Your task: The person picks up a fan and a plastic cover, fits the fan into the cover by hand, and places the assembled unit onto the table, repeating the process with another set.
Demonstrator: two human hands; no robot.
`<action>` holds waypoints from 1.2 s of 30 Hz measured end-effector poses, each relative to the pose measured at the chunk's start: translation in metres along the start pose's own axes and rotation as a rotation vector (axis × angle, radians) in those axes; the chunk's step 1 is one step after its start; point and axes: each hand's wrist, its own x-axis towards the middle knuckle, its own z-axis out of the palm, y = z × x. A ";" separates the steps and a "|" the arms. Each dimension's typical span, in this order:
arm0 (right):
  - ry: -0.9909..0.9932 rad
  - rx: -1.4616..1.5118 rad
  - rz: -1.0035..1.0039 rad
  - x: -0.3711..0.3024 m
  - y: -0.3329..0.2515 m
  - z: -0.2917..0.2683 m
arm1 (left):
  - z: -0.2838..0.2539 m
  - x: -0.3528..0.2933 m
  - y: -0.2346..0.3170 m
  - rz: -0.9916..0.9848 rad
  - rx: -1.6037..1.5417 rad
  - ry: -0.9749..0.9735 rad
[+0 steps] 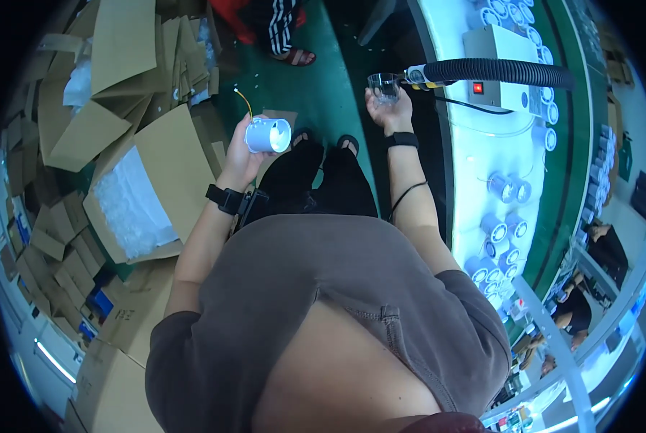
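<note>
no text, number or sign can be read; the dark printed marks (124, 315) on the cardboard box (149, 289) at lower left are too blurred to make out.

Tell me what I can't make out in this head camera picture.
All in the head view:
Some fingers of the left hand: hidden behind the white cylinder.
Whether the black hose touches the clear cup in the right hand: too small and dark.
What lies under the plastic wrap: the wrap covers it.
Upper body of the person in striped trousers: cut off by the top edge.
</note>
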 end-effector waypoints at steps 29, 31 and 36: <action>-0.542 -0.893 -0.268 -0.215 -0.023 -0.026 | 0.116 -0.031 -0.049 0.933 1.126 -0.003; -0.494 -1.074 -0.471 -0.233 -0.022 -0.024 | 0.128 -0.045 -0.053 0.993 1.149 0.007; -0.477 -1.126 -0.550 -0.258 -0.017 -0.025 | 0.137 -0.063 -0.060 1.150 1.216 0.080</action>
